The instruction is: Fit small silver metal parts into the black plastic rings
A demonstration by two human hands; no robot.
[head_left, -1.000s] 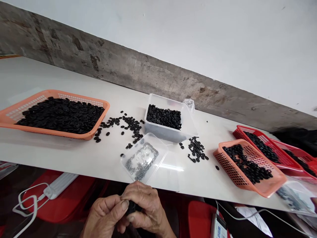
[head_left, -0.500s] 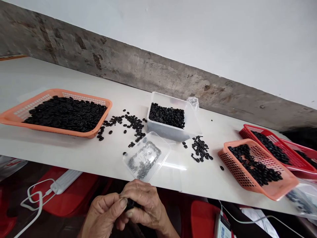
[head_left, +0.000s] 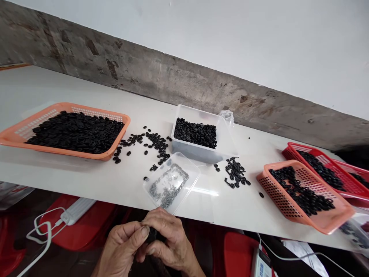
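Both hands are below the near edge of the white table (head_left: 86, 184), pressed together. My left hand (head_left: 122, 248) and my right hand (head_left: 168, 240) pinch a small black part (head_left: 152, 234) between their fingertips; most of it is hidden. Just above them on the table lies a clear lid (head_left: 171, 182) holding small metal springs. Loose black rings (head_left: 152, 146) are scattered behind it.
A large orange basket (head_left: 17, 136) of black rings sits at left. A clear tub (head_left: 196, 154) of rings stands centre, another loose pile (head_left: 236, 173) to its right. Orange (head_left: 325, 223) and red (head_left: 294, 150) baskets sit at right. Red stools and white cables are under the table.
The view has drifted slightly, so the table objects sit a bit further right. The hands keep the same pinch on the black part, with small finger movements only.
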